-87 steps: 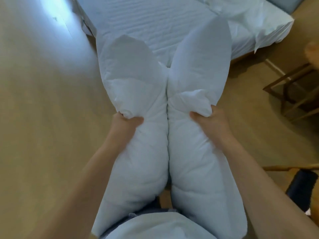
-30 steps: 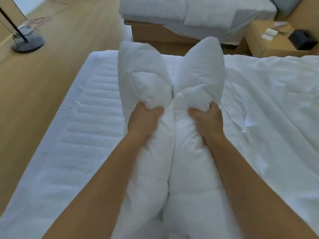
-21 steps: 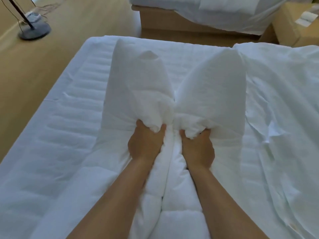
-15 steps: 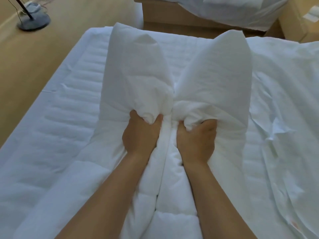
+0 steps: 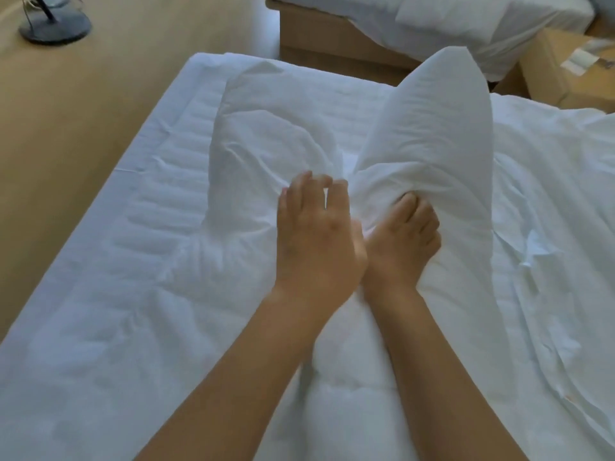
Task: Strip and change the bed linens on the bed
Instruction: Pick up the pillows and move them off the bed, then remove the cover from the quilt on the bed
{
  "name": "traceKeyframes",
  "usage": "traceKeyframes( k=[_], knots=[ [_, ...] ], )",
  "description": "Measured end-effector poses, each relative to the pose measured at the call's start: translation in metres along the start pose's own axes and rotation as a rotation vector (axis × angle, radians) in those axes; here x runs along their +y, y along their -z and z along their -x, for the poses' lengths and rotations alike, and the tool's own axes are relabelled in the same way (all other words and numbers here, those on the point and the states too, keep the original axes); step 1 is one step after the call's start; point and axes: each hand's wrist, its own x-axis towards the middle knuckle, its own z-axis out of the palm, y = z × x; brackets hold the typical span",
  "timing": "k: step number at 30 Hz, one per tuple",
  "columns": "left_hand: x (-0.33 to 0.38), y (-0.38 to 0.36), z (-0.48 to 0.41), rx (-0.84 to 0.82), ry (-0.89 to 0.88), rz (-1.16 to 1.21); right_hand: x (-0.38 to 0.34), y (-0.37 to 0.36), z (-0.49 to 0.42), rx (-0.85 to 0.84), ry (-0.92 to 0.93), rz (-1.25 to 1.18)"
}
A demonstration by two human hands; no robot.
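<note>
1. Task thing first: one white padded bundle [image 5: 332,377] lying in the middle of the bed [image 5: 149,227], with two puffy lobes at its far end. Can't tell if it's two pillows or one folded duvet.
2. Left lobe [image 5: 266,134] lies flat on the bed. Right lobe [image 5: 439,128] stands up, tip pointing away.
3. Two hands, side by side where the lobes meet. Right hand [image 5: 402,237] has its fingers curled into a bunch of the right lobe's fabric.
4. Left hand [image 5: 316,234] has its fingers spread and mostly straight, gripping nothing, at the left lobe's base.
5. One crumpled sheet [image 5: 549,211] covers the bed's right side.
6. Beyond the bed: one second bed [image 5: 432,24], plus one nightstand [image 5: 559,64] off to the right.
7. Left of the bed: wood floor [image 5: 83,111] and one round lamp base [image 5: 55,26].
</note>
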Motion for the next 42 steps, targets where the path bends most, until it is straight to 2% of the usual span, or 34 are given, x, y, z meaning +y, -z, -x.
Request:
traceKeyframes(
  k=[2,7,11,15,20,23,25,27,29,31,33,35,39,42],
  knots=[
    [-0.011,-0.004,0.008,-0.144,0.050,0.165,-0.003,0.001,0.006,0.040,0.039,-0.010],
    [-0.036,-0.054,0.040,-0.541,0.346,0.470,0.022,0.007,0.011,0.079,0.064,-0.045],
    [-0.004,-0.093,0.059,-0.637,0.373,0.649,0.067,0.014,0.006,0.087,0.064,-0.086],
    [0.058,-0.129,0.068,-0.699,0.318,0.586,0.148,0.025,-0.014,0.046,0.024,-0.152],
    [0.168,-0.197,0.082,-0.777,0.151,0.366,0.295,0.051,-0.061,-0.062,-0.073,-0.201],
    [0.236,-0.242,0.099,-0.863,0.030,0.274,0.380,0.060,-0.086,-0.229,-0.257,-0.171],
    [0.263,-0.262,0.110,-0.915,-0.105,0.262,0.415,0.061,-0.091,-0.278,-0.422,-0.166],
    [0.263,-0.272,0.120,-0.792,-0.191,0.284,0.431,0.053,-0.081,-0.327,-0.472,-0.116],
    [0.244,-0.273,0.124,-0.550,-0.063,0.284,0.430,0.041,-0.060,-0.455,-0.417,-0.155],
    [0.216,-0.272,0.125,-0.456,0.213,0.168,0.422,0.021,-0.035,-0.644,-0.316,-0.130],
    [0.192,-0.270,0.123,-0.540,0.499,0.061,0.414,0.003,-0.014,-0.759,-0.222,-0.018],
    [0.176,-0.269,0.119,-0.635,0.712,0.045,0.406,-0.009,-0.005,-0.763,-0.194,0.012],
    [0.151,-0.271,0.116,-0.791,0.910,-0.011,0.391,-0.014,0.003,-0.747,-0.230,-0.087],
    [0.142,-0.270,0.121,-0.841,1.000,0.291,0.370,-0.012,0.016,-0.806,-0.176,-0.081]
  ],
)
